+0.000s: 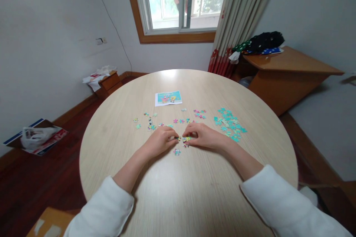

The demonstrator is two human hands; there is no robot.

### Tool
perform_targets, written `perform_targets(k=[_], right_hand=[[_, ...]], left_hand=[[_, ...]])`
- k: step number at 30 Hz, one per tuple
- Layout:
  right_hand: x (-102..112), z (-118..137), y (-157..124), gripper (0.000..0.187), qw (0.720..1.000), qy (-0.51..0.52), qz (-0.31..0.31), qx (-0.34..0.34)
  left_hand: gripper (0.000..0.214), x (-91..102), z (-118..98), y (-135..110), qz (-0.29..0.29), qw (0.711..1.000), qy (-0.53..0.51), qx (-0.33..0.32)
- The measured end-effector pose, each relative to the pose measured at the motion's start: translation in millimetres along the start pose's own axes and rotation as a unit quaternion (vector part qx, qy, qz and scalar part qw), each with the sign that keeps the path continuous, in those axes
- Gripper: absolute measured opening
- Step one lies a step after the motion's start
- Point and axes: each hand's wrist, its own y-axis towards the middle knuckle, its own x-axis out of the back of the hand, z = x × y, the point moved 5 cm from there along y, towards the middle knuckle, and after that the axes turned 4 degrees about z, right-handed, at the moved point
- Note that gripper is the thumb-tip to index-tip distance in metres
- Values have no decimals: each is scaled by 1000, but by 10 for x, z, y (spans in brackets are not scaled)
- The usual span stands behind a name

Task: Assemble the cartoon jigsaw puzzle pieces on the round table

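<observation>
— Round pale table (183,192), window (167,0) beyond its far edge. What do you have at centre?
— Your left hand (162,139): fingertips pinching a small puzzle piece (179,138). Your right hand (203,136): thumb and finger pinching a yellow puzzle cluster (186,139), just right of that piece.
— Elsewhere?
— Loose puzzle bit (177,152) nearer you, between both forearms; teal pieces (228,120) beyond your right forearm; picture card (168,99) farther off.

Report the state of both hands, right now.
Left hand: closed, pinching a small jigsaw piece.
Right hand: closed, holding a yellow-patterned jigsaw piece.
</observation>
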Motion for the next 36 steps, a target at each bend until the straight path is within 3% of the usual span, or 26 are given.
perform_targets(k=[17,36], right_hand=[[-26,-71,2,14,1000,15,6,-25],[-25,-94,2,17,1000,5,4,-31]], left_hand=[[14,-190,48,40,-9,998,8,-61],[15,-179,5,39,5,997,24,-74]])
